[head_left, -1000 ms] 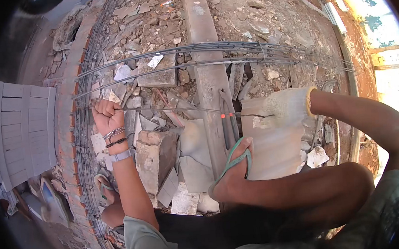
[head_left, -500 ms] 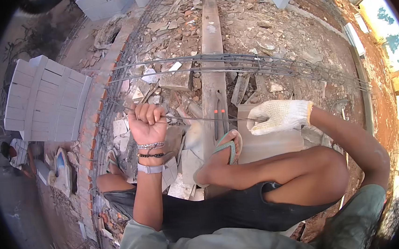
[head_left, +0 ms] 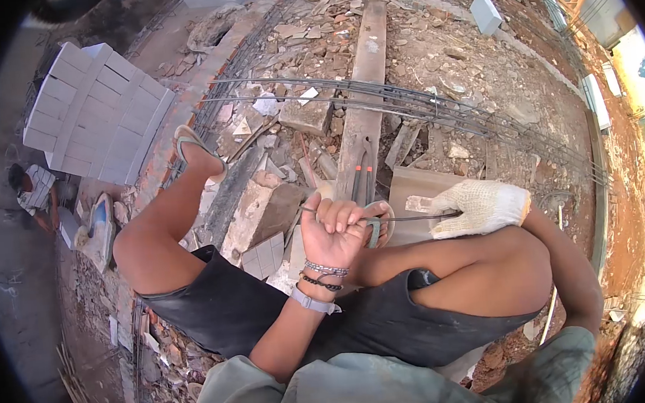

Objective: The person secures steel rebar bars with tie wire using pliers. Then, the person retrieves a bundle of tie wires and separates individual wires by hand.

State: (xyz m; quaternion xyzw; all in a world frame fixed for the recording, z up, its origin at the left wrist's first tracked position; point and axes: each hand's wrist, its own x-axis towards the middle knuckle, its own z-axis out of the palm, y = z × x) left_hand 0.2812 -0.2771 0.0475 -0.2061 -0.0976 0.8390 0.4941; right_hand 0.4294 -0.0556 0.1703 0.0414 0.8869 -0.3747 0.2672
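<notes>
A thin dark steel rod (head_left: 403, 218) runs between my two hands, roughly level in front of my knees. Bare but for bracelets and a watch at the wrist, my left hand (head_left: 334, 227) has its fingers wrapped round the rod. My right hand (head_left: 477, 207), in a white knitted glove, is closed on the rod farther right. Just beyond my left hand, pincers (head_left: 364, 174) with orange marks on the handles lie on a wooden plank (head_left: 368, 54). My sandalled foot is partly hidden behind the left hand.
Several long steel bars (head_left: 397, 93) cross the plank ahead. Broken concrete and rubble (head_left: 267, 213) cover the ground. Stacked pale blocks (head_left: 96, 113) stand at left, near another person (head_left: 33, 186) and a tub-like container (head_left: 100, 230). A white block (head_left: 485, 13) stands at far right.
My left hand has moved right along the rod, closer to my gloved right hand. My left leg has swung out to the left, its foot now by the brick edge. The view has shifted.
</notes>
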